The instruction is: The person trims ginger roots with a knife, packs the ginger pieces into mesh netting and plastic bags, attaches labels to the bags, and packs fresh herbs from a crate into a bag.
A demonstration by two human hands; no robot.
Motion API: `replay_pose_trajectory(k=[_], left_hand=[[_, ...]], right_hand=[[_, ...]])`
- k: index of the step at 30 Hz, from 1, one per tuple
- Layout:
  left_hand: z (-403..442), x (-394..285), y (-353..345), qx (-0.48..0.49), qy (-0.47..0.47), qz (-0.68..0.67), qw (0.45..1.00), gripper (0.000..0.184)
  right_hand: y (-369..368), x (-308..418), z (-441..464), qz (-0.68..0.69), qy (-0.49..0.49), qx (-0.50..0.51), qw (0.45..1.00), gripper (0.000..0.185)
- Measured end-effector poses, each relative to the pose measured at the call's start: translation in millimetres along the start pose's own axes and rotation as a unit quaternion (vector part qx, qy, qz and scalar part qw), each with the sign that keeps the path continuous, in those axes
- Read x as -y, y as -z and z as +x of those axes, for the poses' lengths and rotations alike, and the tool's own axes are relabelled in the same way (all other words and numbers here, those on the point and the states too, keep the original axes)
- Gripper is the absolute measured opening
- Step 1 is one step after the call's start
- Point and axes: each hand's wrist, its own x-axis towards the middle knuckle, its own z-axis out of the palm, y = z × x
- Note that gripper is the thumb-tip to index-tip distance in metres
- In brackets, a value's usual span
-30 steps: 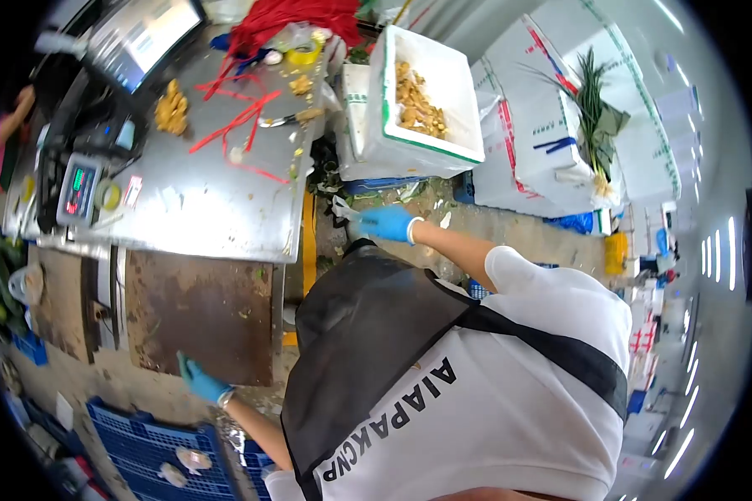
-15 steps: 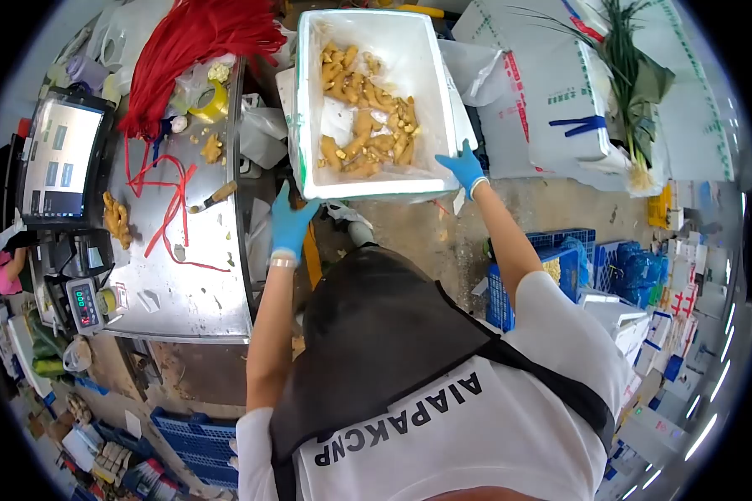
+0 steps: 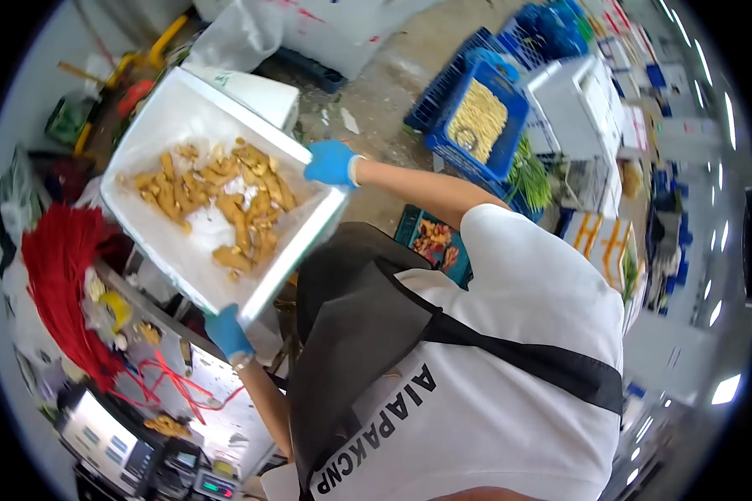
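Observation:
A white foam box [image 3: 302, 142], lined with clear plastic, stands in front of me with several pieces of ginger [image 3: 241, 221] inside. My left hand [image 3: 228, 332], in a blue glove, grips the near left corner of its rim. At the near right corner, my right hand [image 3: 332, 164], gloved the same way, is closed on the rim. The fingertips of both hands are partly hidden by the box wall.
At lower left, a metal table [image 3: 241, 422] holds red ribbon [image 3: 175, 380], a ginger piece [image 3: 167, 426] and a screen [image 3: 109, 438]. Red strips [image 3: 67, 284] hang beside the box. To the right are a blue crate [image 3: 510, 125] and a teal crate [image 3: 409, 225].
My view has swung to the right, so the table now lies lower left. My left hand, open beside the box before, now holds its corner. The box appears turned and nearer my body.

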Motion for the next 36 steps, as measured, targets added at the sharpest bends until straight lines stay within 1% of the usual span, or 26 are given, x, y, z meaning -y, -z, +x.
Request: replay_pose_trajectory(k=[2,3,4,6,8,10,11,12,13,15,16,17,18,19,21,22,24,26,28,30,31,32,33,34,35,36], left_hand=[[-36.7,-3.3,-19.8,-0.003,-0.035,0.022,0.999,0.029],[-53.2,-9.5,-33.0,0.003,-0.044,0.003,0.999,0.033],[-62.9,-15.6,-42.8,0.051,-0.046,0.031,0.997,0.038],[-80.0,-33.2,-58.7,0.095,-0.051,0.055,0.993,0.043],[-81.4,-29.7,-79.5,0.132,-0.1,0.097,0.981,0.045],[-76.6,-37.8,-103.7,0.193,-0.144,0.145,0.96,0.042],[-74.6,-40.4,-117.7,0.215,-0.159,0.135,0.954,0.039],[-77.7,-52.0,-132.4,0.235,-0.161,0.184,0.941,0.039],[-58.6,-40.1,-134.6,0.251,-0.171,0.194,0.933,0.04],[-65.7,-47.2,-177.2,0.27,-0.193,0.244,0.911,0.046],[-63.0,-46.3,-193.2,0.319,-0.189,0.19,0.909,0.05],[-61.1,-42.1,-213.9,0.344,-0.188,0.177,0.903,0.052],[-66.2,-50.4,-234.1,0.361,-0.217,0.192,0.886,0.05],[-64.1,-57.7,-255.9,0.357,-0.226,0.262,0.868,0.048],[-63.3,-68.8,-308.9,0.347,-0.278,0.339,0.829,0.042],[-74.4,-84.1,-333.3,0.353,-0.284,0.353,0.819,0.041],[-102.9,-121.2,-386.6,0.362,-0.338,0.44,0.749,0.039],[-106.4,-123.3,-456.8,0.381,-0.354,0.468,0.715,0.039],[-126.9,-133.4,-526.9,0.42,-0.4,0.454,0.677,0.036],[-145.9,-140.2,-607.1,0.445,-0.436,0.471,0.625,0.034],[-152.8,-143.2,-650.1,0.466,-0.472,0.448,0.6,0.033],[-161.8,-147.5,-696.0,0.476,-0.47,0.481,0.566,0.032],[-170.3,-150.9,-733.1,0.481,-0.477,0.476,0.561,0.033],[-181.3,-161.7,-756.9,0.498,-0.5,0.423,0.568,0.034],[-186.1,-157.5,-793.1,0.513,-0.45,0.405,0.608,0.046],[-202.3,-176.8,-789.8,0.466,-0.46,0.317,0.686,0.069]], right_hand=[[9.2,-25.7,-67.3,0.046,-0.029,-0.043,0.998,0.046],[6.4,-48.4,-90.4,0.058,-0.055,-0.05,0.996,0.048],[3.7,-70.2,-111.7,0.069,-0.083,-0.055,0.993,0.049],[3.7,-86.6,-167.0,0.091,-0.139,-0.086,0.982,0.047],[7.2,-104.4,-220.9,0.121,-0.192,-0.108,0.968,0.047],[5.0,-120.9,-265.1,0.159,-0.245,-0.146,0.945,0.047],[-0.5,-131.6,-283.6,0.183,-0.268,-0.168,0.931,0.047],[-4.8,-141.4,-300.4,0.207,-0.288,-0.189,0.916,0.047],[-19.6,-132.2,-312.6,0.235,-0.296,-0.224,0.898,0.046],[-14.8,-157.9,-342.4,0.262,-0.33,-0.249,0.872,0.044],[-20.5,-163.3,-354.1,0.273,-0.343,-0.262,0.86,0.044],[-22.1,-174.7,-365.6,0.301,-0.35,-0.283,0.841,0.043],[-25.3,-186.2,-375.0,0.329,-0.356,-0.299,0.822,0.042],[-33.6,-199.2,-382.0,0.377,-0.35,-0.322,0.795,0.04],[-39.2,-223.2,-393.0,0.462,-0.336,-0.363,0.736,0.034],[-41.6,-235.3,-395.3,0.49,-0.336,-0.39,0.703,0.032],[-45.6,-269.4,-404.8,0.548,-0.331,-0.4,0.656,0.03],[-41.5,-298.1,-412.9,0.557,-0.345,-0.431,0.621,0.027],[-56.1,-349.9,-417.9,0.533,-0.37,-0.454,0.611,0.028],[-55.6,-390.1,-417.0,0.596,-0.377,-0.47,0.531,0.032],[-55.3,-410.4,-416.2,0.629,-0.384,-0.462,0.493,0.033],[-53.5,-432.2,-411.0,0.658,-0.394,-0.452,0.455,0.035],[-51.0,-449.3,-406.1,0.689,-0.352,-0.458,0.438,0.035],[-43.0,-469.6,-396.5,0.718,-0.312,-0.465,0.414,0.035],[-30.9,-492.7,-381.7,0.713,-0.338,-0.463,0.404,0.034],[-22.3,-511.6,-374.7,0.704,-0.366,-0.468,0.389,0.034]])
